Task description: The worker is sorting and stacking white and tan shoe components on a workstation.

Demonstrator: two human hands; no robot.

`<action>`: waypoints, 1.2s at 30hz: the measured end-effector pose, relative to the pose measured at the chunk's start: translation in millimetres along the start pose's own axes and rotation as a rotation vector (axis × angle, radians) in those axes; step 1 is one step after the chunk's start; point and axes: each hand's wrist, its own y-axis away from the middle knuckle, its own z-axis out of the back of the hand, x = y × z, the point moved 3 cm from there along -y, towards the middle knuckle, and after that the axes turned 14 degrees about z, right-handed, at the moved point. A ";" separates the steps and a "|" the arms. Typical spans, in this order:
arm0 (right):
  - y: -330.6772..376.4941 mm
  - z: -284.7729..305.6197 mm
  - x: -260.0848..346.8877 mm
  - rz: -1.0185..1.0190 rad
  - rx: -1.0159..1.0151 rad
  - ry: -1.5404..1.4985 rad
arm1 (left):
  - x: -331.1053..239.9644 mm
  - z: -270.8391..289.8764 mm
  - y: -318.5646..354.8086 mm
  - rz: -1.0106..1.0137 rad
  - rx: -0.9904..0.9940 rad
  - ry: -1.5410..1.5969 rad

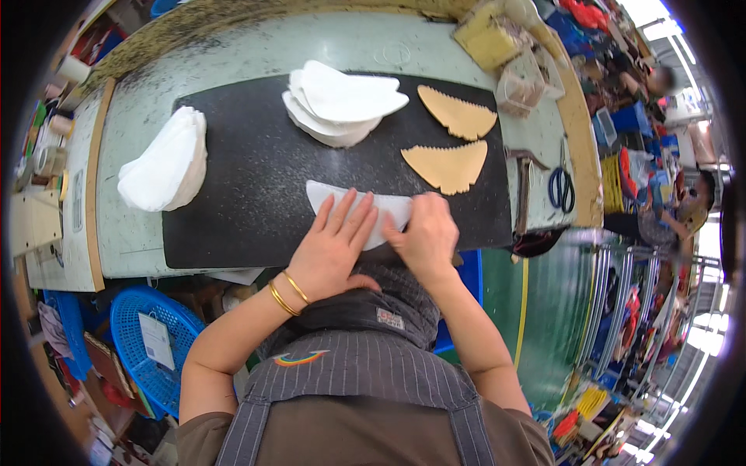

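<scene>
A curved white sheet piece lies near the front edge of the black mat. My left hand rests flat on it with the fingers stretched out. At its right end my right hand has its fingers curled around the edge, thumb on top, pinching it. Farther back stands a stack of similar white pieces, and another white stack sits at the mat's left edge. Two tan toothed templates lie to the right, one nearer than the other.
Scissors with dark blue handles lie on the table's right side, beside a dark strip-like tool. A clear plastic box and a yellow block stand at the back right. Below left is a blue basket. People work in the distance on the right.
</scene>
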 end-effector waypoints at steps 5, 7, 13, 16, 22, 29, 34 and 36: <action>-8.7 34.1 -34.9 -0.106 -0.108 0.060 | 4.3 -8.2 33.9 -0.108 -0.140 -0.144; -31.7 34.9 -26.8 0.007 -0.105 -0.088 | 12.3 18.6 48.8 -0.084 -0.192 0.086; -116.8 -0.5 20.2 0.405 -0.180 -0.136 | 95.9 169.7 50.4 0.364 -0.674 -0.557; -124.2 -24.9 10.2 0.371 -0.145 -0.128 | 101.6 150.0 54.1 0.500 -0.635 -0.599; -125.1 -21.6 -3.3 0.463 0.115 -0.019 | 65.6 114.0 6.6 0.169 -0.747 0.076; -166.1 -28.5 -52.7 -0.253 0.250 -0.750 | 82.2 88.2 -57.2 0.294 -0.641 0.557; -162.9 -32.4 -56.6 -0.385 0.168 -0.888 | 85.9 76.7 -83.7 0.282 -0.626 0.654; -158.6 -37.2 -62.2 -0.364 0.177 -0.914 | 82.3 67.4 -98.0 0.239 -0.617 0.660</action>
